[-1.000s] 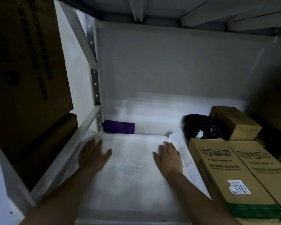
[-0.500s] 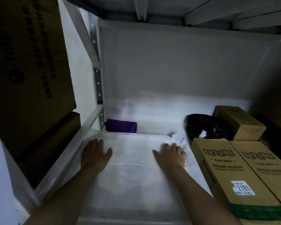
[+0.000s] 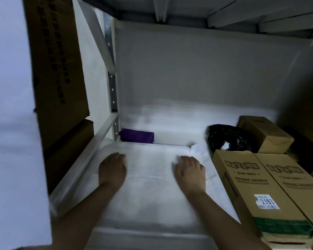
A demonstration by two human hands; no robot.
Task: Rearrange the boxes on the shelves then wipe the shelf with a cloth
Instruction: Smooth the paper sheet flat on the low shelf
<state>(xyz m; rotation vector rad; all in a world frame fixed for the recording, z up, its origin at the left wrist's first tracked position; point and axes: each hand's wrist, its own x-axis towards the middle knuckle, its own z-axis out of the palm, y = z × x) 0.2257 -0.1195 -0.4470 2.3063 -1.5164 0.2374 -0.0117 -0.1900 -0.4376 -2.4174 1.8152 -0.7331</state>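
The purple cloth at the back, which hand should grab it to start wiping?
Probably the left hand. The purple cloth lies in the back left corner, almost straight ahead of it. The right hand rests flat farther right, nearer the boxes.

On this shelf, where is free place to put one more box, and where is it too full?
Free: the white sheet under and between the left hand and right hand, and the back strip between the purple cloth and the black bag. Crowded: the right side, where the labelled boxes and a small box sit close together.
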